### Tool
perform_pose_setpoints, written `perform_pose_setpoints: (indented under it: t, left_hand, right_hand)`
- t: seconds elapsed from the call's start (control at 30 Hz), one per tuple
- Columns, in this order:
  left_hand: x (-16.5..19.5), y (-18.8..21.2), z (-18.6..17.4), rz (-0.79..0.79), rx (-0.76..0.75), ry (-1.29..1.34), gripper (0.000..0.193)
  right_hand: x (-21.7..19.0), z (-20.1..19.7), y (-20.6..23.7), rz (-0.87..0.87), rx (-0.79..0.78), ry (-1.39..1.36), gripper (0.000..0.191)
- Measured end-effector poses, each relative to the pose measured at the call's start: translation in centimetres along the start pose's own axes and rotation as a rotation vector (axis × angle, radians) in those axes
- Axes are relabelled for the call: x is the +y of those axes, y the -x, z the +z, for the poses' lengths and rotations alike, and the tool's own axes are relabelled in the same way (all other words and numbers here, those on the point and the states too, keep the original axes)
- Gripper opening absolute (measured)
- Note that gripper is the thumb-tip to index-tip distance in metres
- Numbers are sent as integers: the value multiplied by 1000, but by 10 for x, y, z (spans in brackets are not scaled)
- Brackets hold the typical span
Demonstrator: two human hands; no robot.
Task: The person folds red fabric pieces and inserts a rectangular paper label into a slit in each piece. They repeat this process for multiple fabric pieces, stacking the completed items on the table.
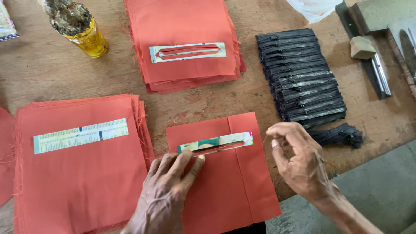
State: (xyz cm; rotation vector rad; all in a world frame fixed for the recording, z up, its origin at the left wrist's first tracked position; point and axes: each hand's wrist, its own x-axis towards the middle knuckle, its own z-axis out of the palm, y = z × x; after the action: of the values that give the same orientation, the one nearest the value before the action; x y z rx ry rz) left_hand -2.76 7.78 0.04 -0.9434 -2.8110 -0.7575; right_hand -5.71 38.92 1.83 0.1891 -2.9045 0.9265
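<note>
A person's left hand [167, 190] is pressing, fingers together and flat, on an orange fabric piece [225, 173] lying on the wooden counter [208, 102], fingertips touching its slit paper strip [215, 143]. The right hand [299, 162] is hovering just beside the fabric's right edge, fingers curled with thumb and forefinger pinching nothing visible. Black zippers [301, 76] are lying stacked beyond.

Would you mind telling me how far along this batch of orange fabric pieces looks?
Seemingly done: the far stack, its top paper strip slit open. In hand: the left hand presses the single piece at its slit strip; the right hand hovers pinched. Left: the near-left stack with an uncut strip, and the black zippers, unattached.
</note>
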Motion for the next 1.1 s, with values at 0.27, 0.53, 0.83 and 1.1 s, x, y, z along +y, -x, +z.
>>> perform_pose_setpoints:
  t: [0.27,0.53,0.83,1.1]
  left_hand:
    - [15,-14,-1,-161,209,119,54]
    - [35,-85,-82,186,212,364,88]
    - [1,-111,-51,-352,697,961,31]
    - [-13,-51,11,-741,611,1110,30]
  right_hand:
    - [-39,6,-11,82,-78,-122,48]
    - [-82,-46,-13,-488,-2,-37,37]
    - [-53,-70,33,20,407,-60,30]
    - [-57,1,18,169,-55,-318,59]
